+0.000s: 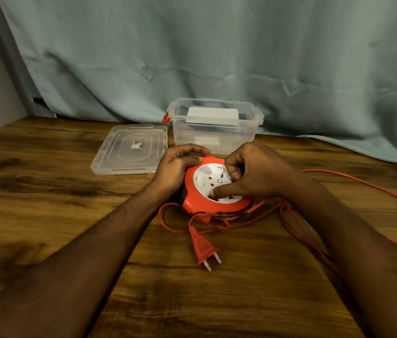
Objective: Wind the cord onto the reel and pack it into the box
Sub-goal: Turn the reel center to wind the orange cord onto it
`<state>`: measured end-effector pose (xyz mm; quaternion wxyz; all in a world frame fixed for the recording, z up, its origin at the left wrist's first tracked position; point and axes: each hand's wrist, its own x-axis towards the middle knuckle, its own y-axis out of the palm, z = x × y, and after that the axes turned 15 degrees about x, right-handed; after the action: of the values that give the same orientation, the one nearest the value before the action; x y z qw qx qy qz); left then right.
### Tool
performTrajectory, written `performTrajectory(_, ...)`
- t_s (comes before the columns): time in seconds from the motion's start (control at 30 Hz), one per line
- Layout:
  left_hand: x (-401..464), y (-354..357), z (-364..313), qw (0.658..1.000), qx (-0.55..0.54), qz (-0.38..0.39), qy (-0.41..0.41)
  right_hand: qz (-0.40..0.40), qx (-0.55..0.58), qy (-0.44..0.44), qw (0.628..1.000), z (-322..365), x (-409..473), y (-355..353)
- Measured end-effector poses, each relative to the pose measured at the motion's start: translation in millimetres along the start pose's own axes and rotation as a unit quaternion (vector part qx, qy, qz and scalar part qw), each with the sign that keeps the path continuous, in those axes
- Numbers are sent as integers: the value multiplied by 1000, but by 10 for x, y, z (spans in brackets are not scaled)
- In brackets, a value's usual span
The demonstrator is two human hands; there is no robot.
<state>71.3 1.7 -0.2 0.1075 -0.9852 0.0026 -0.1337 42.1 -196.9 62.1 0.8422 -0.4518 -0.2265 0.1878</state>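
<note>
An orange reel (193,203) with a white socket face (210,178) lies flat on the wooden table. My left hand (176,167) grips its left rim. Over the white face rests my right hand (253,173), fingers curled and pressed into it. Loose orange cord (297,228) runs out from under the reel to the right and loops in front. Its orange plug (203,247) lies on the table just in front of the reel. Behind the reel stands the clear plastic box (217,132), open, with red latches.
The box's clear lid (129,150) lies flat to the left of the box. A grey-green curtain (217,57) hangs behind the table (46,203). More cord trails off the right edge of the view.
</note>
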Motion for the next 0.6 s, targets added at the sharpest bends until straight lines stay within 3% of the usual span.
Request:
performTrajectory(0.13, 0, -3, -2, 1000, 4, -9, -6, -6, -8, -29, 1000, -20, -4, 20)
performTrajectory(0.23, 13, -27, 10, 1000, 3, -26, -14, -55, -31, -64, 996, -36, -15, 11)
performTrajectory(0.33, 22, -37, 22, 999, 4, -29, -17, -97, 22, -97, 990, 14, -15, -47)
performTrajectory(0.47, 45, -47, 54, 1000, 1, -19, -22, 55, 150, -136, 978, 166, -45, -90)
performTrajectory(0.6, 54, -28, 49, 1000, -4, -19, -21, 194, 89, -115, 970, 365, -110, 22)
